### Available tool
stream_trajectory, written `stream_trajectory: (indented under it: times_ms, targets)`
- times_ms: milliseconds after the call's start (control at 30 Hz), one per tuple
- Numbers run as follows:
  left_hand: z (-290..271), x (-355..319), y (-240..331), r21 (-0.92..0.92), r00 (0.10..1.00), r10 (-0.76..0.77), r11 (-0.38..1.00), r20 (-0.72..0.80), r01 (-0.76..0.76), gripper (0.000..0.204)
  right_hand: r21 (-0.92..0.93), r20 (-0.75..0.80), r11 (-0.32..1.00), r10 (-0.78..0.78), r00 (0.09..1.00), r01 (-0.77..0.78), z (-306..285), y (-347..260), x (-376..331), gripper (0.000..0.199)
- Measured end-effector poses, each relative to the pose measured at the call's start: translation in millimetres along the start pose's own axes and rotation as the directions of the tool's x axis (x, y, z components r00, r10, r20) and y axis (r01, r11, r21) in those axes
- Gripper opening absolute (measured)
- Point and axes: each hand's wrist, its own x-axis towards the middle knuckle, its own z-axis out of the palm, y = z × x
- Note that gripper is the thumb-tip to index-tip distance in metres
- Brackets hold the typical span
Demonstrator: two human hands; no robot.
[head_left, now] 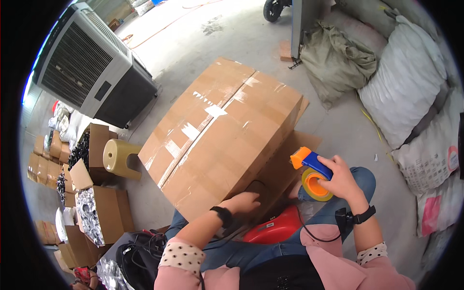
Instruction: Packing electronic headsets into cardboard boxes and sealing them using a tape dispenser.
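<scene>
We steady the box [227,135], tilted on the floor against our knees, left hand [244,202] flat on its near side, right hand [340,181] clenched on the tape gun [311,174]; sealing likely comes next.

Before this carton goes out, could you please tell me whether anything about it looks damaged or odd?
The large cardboard box sits tilted, propped at its near side by the left hand. Its top carries torn patches of old tape and scuffed white marks along the centre seam. The right hand holds a tape dispenser beside it. No holes or crushing show.
</scene>
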Motion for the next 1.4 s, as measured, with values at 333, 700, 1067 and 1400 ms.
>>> stream_trajectory:
  times_ms: [333, 700, 1067, 1400]
  targets:
    - [-101.4, -126.0, 67.1, -0.885, 0.89, -0.082, 0.178, -0.449, -0.43, 0.052, 0.071, -0.349, 0.772, -0.574, 0.74, 0.632, 42.9, -69.6, 2.1, 0.064]
    - [-125.2, -162.1, -20.8, -0.596, 0.458, -0.387, 0.599, -0.8, -0.535, 0.019, -0.062, -0.241, 0.659, -0.738, 0.63, 0.749, 92.6, -199.1, 37.3, 0.061]
    - [-261.1, -266.6, -261.7, -0.539, 0.434, -0.424, 0.822, -0.795, -0.185, 0.019, -0.11, -0.033, 0.8, -0.596, 0.802, 0.59, 160.9, -266.8, 51.6, 0.068]
    - [-305.0, -220.3, -408.6, -0.619, 0.565, -0.455, 0.775, -0.688, -0.13, 0.016, -0.116, 0.146, 0.821, -0.543, 0.827, 0.56, 188.3, -306.3, 50.4, 0.073]
